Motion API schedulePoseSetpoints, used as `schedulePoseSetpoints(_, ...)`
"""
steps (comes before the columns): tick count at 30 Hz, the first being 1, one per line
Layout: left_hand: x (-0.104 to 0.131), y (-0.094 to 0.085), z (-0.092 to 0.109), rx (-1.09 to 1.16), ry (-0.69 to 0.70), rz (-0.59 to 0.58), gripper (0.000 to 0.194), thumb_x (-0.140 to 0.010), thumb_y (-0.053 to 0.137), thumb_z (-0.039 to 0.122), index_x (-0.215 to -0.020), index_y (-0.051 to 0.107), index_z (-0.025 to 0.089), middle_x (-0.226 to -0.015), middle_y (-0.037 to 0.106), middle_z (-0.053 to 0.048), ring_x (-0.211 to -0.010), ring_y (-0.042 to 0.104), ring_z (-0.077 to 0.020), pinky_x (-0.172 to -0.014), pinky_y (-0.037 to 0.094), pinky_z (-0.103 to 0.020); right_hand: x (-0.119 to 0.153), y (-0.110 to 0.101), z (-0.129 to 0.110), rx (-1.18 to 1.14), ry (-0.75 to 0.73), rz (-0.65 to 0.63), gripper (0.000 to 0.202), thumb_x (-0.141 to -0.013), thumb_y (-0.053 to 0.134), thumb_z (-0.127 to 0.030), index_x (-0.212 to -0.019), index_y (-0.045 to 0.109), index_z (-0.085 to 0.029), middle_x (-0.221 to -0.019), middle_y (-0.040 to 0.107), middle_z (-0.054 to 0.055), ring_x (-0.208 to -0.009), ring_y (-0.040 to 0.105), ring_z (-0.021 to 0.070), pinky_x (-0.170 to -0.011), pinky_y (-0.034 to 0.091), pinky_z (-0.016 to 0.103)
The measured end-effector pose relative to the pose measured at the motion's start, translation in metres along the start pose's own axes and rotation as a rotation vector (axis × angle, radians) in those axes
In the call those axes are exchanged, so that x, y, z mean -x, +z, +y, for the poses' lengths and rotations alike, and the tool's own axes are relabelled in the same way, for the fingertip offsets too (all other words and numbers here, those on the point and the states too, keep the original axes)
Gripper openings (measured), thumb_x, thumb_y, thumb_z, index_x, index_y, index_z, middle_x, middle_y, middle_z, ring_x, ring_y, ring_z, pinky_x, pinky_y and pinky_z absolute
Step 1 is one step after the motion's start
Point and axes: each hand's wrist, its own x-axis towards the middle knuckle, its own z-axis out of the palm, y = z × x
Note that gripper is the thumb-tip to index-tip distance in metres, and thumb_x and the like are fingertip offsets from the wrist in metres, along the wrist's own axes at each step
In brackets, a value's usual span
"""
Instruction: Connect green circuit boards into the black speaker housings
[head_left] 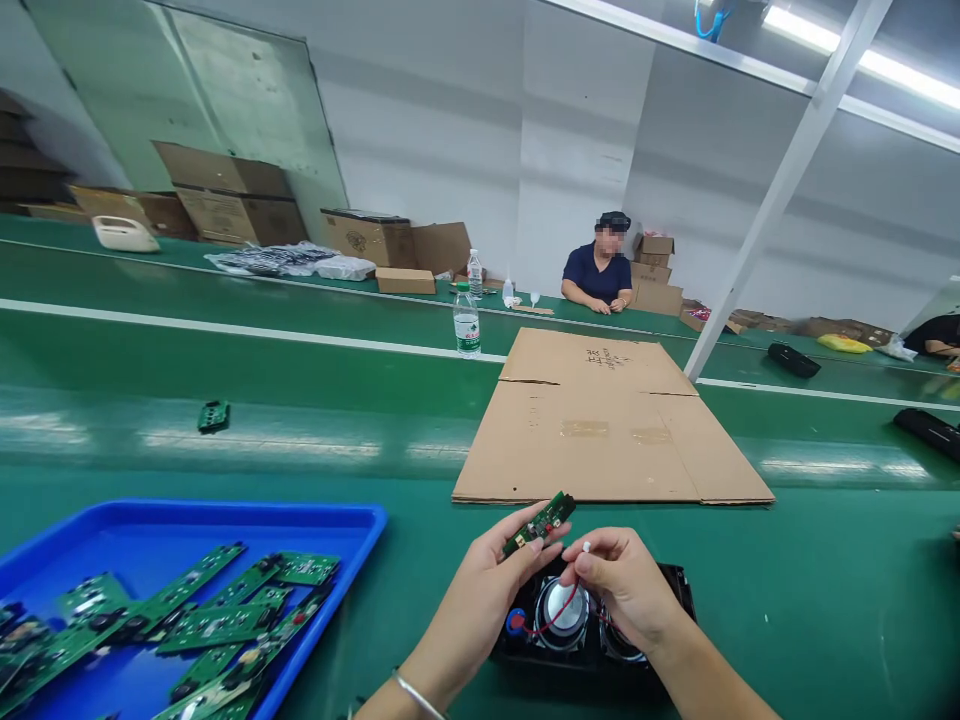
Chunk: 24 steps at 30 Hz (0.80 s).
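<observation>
My left hand [501,575] grips a small green circuit board [541,524] between thumb and fingers, tilted up to the right. Close beside it, my right hand [626,580] pinches a small white plug connector [586,547], from which a red wire [574,600] runs down. Board and connector are apart. Beneath both hands lies a black speaker housing [540,655] with round silver speaker drivers [562,612] inside. A blue and red round part [516,622] sits at its left end, where the wire leads. My right hand hides part of the housing.
A blue tray [367,520] with several circuit boards [217,625] stands at left. Flattened cardboard [600,460] lies ahead. Beyond are a single board [214,416], a water bottle [466,325], a white post [780,200] and a seated person [598,270]. Black speakers [793,360] rest at right.
</observation>
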Motion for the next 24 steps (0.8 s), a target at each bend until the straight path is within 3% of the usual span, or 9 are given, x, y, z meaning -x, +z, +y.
schedulePoseSetpoints(3, 0.003, 0.004, 0.004, 0.101, -0.035, 0.034, 0.033, -0.061, 0.069, 0.028, -0.090, 0.064, 0.013, -0.097, 0.067, -0.011, -0.101, 0.057, -0.0269, -0.091, 0.045, -0.037, 0.002, 0.000, -0.001, -0.009, 0.033, -0.086, 0.029, -0.052, 0.079, -0.033, -0.069, 0.068, -0.013, -0.064, 0.065, 0.005, -0.054, 0.054, 0.0081, -0.054, 0.039, 0.019)
schedulePoseSetpoints(6, 0.003, 0.004, 0.005, 0.145, -0.030, 0.040, 0.029, -0.061, 0.069, 0.030, -0.084, 0.067, 0.012, -0.095, 0.067, -0.011, -0.099, 0.057, -0.0273, -0.091, 0.045, -0.037, 0.004, -0.001, -0.003, 0.104, -0.009, -0.130, 0.029, -0.061, 0.072, -0.040, -0.075, 0.069, -0.014, -0.064, 0.062, 0.003, -0.050, 0.049, 0.0071, -0.051, 0.038, 0.020)
schedulePoseSetpoints(10, 0.003, 0.000, -0.001, 0.074, -0.011, 0.013, 0.034, -0.058, 0.071, 0.031, -0.088, 0.067, 0.014, -0.094, 0.068, -0.010, -0.101, 0.056, -0.0250, -0.095, 0.041, -0.035, 0.005, -0.003, -0.002, 0.811, -0.331, 0.038, 0.024, -0.080, 0.049, -0.031, -0.076, 0.067, -0.015, -0.062, 0.055, 0.002, -0.055, 0.046, 0.0094, -0.052, 0.034, 0.021)
schedulePoseSetpoints(12, 0.003, -0.001, -0.003, -0.009, 0.004, -0.003, 0.038, -0.060, 0.069, 0.034, -0.093, 0.066, 0.016, -0.097, 0.067, -0.008, -0.103, 0.055, -0.0241, -0.098, 0.038, -0.035, 0.006, -0.003, 0.002, 1.163, -0.515, 0.128, 0.026, -0.083, 0.042, -0.023, -0.074, 0.065, -0.015, -0.062, 0.054, 0.003, -0.058, 0.047, 0.0111, -0.055, 0.034, 0.022)
schedulePoseSetpoints(14, 0.005, -0.001, -0.005, -0.134, 0.019, -0.021, 0.039, -0.063, 0.067, 0.034, -0.098, 0.065, 0.018, -0.102, 0.066, -0.007, -0.105, 0.054, -0.0242, -0.099, 0.036, -0.037, 0.007, -0.004, 0.007, 1.366, -0.615, 0.164, 0.027, -0.084, 0.038, -0.019, -0.074, 0.062, -0.015, -0.062, 0.054, 0.003, -0.057, 0.047, 0.0114, -0.054, 0.034, 0.023)
schedulePoseSetpoints(18, 0.007, 0.004, -0.003, -0.353, 0.087, -0.036, 0.032, -0.066, 0.063, 0.032, -0.096, 0.066, 0.022, -0.109, 0.062, -0.005, -0.111, 0.050, -0.0238, -0.101, 0.032, -0.035, 0.007, -0.007, 0.014, 1.525, -0.667, 0.198, 0.026, -0.084, 0.037, -0.017, -0.070, 0.059, -0.016, -0.061, 0.053, 0.002, -0.053, 0.047, 0.0108, -0.051, 0.032, 0.022)
schedulePoseSetpoints(24, 0.009, 0.007, -0.007, -0.474, 0.133, -0.057, 0.032, -0.069, 0.059, 0.029, -0.100, 0.063, 0.023, -0.116, 0.058, -0.001, -0.117, 0.044, -0.0217, -0.104, 0.028, -0.033, 0.006, -0.008, 0.013, 1.599, -0.694, 0.229, 0.024, -0.080, 0.039, -0.012, -0.065, 0.057, -0.016, -0.057, 0.052, 0.000, -0.049, 0.046, 0.0098, -0.047, 0.028, 0.022)
